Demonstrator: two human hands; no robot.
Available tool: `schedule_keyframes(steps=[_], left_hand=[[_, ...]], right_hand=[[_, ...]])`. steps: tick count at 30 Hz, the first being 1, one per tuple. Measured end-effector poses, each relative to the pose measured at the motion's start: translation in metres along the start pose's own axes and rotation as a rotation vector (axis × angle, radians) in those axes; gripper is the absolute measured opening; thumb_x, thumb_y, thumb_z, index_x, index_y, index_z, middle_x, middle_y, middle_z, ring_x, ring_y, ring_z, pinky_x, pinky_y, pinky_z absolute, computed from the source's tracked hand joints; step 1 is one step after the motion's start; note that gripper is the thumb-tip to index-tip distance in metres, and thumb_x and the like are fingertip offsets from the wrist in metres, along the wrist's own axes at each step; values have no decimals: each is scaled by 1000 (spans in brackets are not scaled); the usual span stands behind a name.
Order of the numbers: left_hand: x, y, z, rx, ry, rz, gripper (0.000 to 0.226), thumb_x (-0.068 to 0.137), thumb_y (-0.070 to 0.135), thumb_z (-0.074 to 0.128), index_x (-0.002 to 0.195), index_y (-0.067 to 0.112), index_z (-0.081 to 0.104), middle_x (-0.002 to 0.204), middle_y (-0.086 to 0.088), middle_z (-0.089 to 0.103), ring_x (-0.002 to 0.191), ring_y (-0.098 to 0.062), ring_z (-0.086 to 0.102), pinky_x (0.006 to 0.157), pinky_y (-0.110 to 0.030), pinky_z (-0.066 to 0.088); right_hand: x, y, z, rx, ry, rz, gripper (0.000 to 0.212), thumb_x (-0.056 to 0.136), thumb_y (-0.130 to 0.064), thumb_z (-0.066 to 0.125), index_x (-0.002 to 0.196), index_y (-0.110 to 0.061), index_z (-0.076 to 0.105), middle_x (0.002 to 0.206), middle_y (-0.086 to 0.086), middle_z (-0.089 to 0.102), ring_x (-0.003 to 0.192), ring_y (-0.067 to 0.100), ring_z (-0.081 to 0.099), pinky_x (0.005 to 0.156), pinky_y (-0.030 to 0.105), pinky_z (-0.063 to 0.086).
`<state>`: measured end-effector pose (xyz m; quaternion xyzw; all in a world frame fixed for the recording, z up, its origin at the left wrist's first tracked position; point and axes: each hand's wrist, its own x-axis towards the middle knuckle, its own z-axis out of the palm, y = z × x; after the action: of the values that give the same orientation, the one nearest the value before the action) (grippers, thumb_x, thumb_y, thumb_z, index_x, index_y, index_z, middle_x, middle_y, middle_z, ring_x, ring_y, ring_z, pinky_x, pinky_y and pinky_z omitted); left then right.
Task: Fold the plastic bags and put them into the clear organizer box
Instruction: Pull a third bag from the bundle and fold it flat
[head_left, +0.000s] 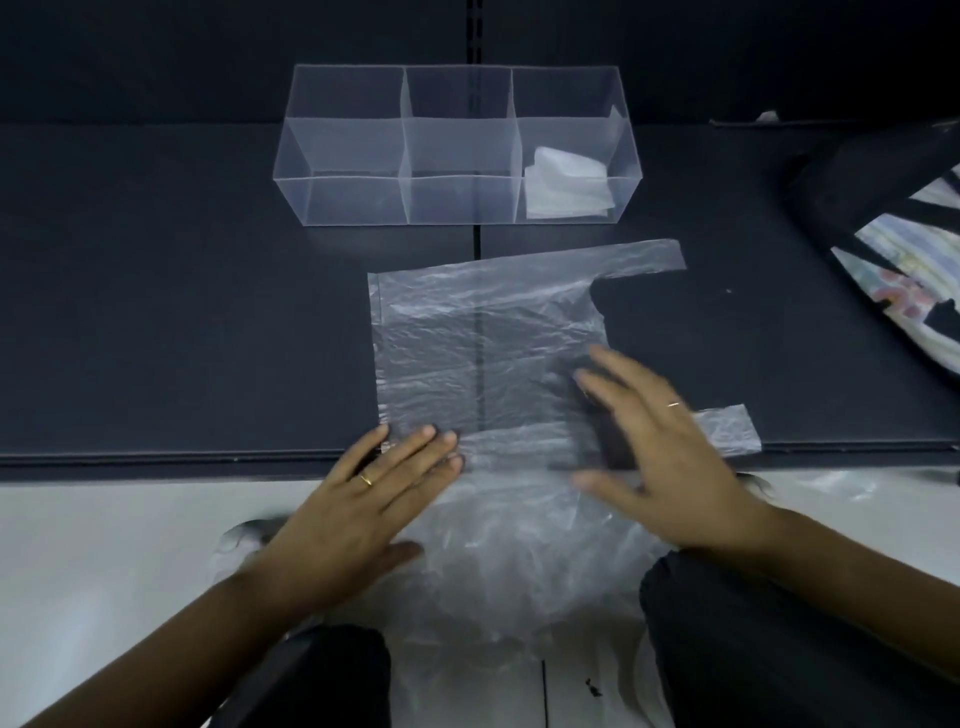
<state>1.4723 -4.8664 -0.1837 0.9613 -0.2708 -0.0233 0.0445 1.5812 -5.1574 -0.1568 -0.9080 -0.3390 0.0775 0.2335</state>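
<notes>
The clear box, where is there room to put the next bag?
The left compartment and the middle compartment look bare. The right compartment is crowded with folded bags. The dark mat left of the flat bag is bare too.

Both forearms reach forward, the left hand lying palm down with fingers straight and together, the right hand likewise flat, fingers spread, blurred.

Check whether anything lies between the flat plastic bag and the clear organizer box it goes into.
Nothing visible does. Only bare dark surface separates the plastic bag from the organizer box. Folded bags already sit in its right compartment; the other two look empty.
</notes>
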Motion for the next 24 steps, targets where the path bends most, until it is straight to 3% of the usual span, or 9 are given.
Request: schedule_keyframes(steps=[2,4,8,11,14,17,19,21,24], left_hand=[[2,0,-1,-10,142,-27,53,85,5,57,137,9,50,145,-8,45,135,-25,42,109,-46,31],[7,1,-6,-72,270,-46,44,83,-5,56,125,7,63,135,-8,57,127,-24,52,106,-44,38],[19,12,-19,-195,375,-49,23,91,18,58,105,9,75,114,-1,70,115,-19,62,100,-40,44],[18,6,-39,-385,331,-207,38,94,38,49,95,12,78,102,3,73,106,-10,64,99,-25,43],[10,-4,-65,-665,276,-496,26,89,44,55,89,31,78,93,17,73,94,2,64,84,-2,41],[6,-17,-85,-919,192,-702,15,70,45,65,81,51,72,77,25,72,74,10,66,67,1,42],[7,-34,-94,-1005,109,-736,15,68,47,67,81,47,74,80,19,74,76,6,68,69,-7,47],[13,-52,-98,-1046,85,-774,17,68,46,69,83,41,76,84,15,75,80,3,69,75,-15,45],[35,-82,-92,-1065,158,-908,11,71,40,73,79,34,78,82,14,75,76,5,68,72,-10,44]], right_hand=[[8,-22,17,-97,-129,-184,86,81,-70,50,147,-17,33,159,4,18,144,19,18,117,37,14],[15,-36,31,-198,-173,-257,81,78,-61,62,142,-15,41,155,8,28,139,24,26,116,36,13],[21,-34,36,-163,38,-221,48,69,-25,80,113,-9,67,127,12,60,108,32,62,95,40,43],[13,-17,19,-116,217,-200,15,78,-18,74,91,-10,75,102,5,70,86,26,67,80,34,44],[-2,6,-11,-103,193,-71,22,88,-26,60,84,-11,76,91,0,71,79,20,68,78,30,43],[-13,28,-44,38,50,69,12,90,-22,66,81,-18,74,86,-9,70,79,11,67,78,22,45],[-12,39,-68,243,-33,244,12,85,-31,65,75,-30,71,84,-15,70,79,-3,65,76,9,43],[-1,50,-82,386,-38,351,18,80,-41,62,72,-29,73,81,-18,72,77,-10,63,73,1,41],[29,68,-84,581,34,449,21,88,-23,64,69,-18,72,68,-12,71,63,-8,60,63,2,43]])
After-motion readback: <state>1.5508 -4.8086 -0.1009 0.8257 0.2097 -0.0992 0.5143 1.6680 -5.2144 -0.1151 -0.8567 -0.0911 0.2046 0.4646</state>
